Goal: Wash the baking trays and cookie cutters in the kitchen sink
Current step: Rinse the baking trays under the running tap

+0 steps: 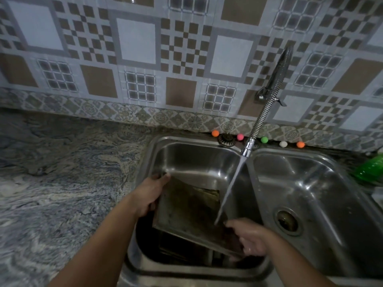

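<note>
- Your left hand (149, 195) grips the far-left edge of the stained rectangular metal baking tray (186, 212); your right hand (251, 238) pinches its near-right corner. You hold the tray tilted over the left basin of the double stainless-steel sink (199, 156).
- The water stream (228, 189) from the coiled steel spring faucet (267, 104) lands close to your right fingers. With the tray at that tilt, spray could run off toward you or onto the marbled grey countertop (62, 172).
- Wet metal and a two-point hold: if either grip slips, the tray drops onto whatever lies beneath.
- Dark shapes under the tray look like more trays, possibly; the basin is too dim to be sure. A drop there means clatter and dents.
- No cookie cutters visible from here.
</note>
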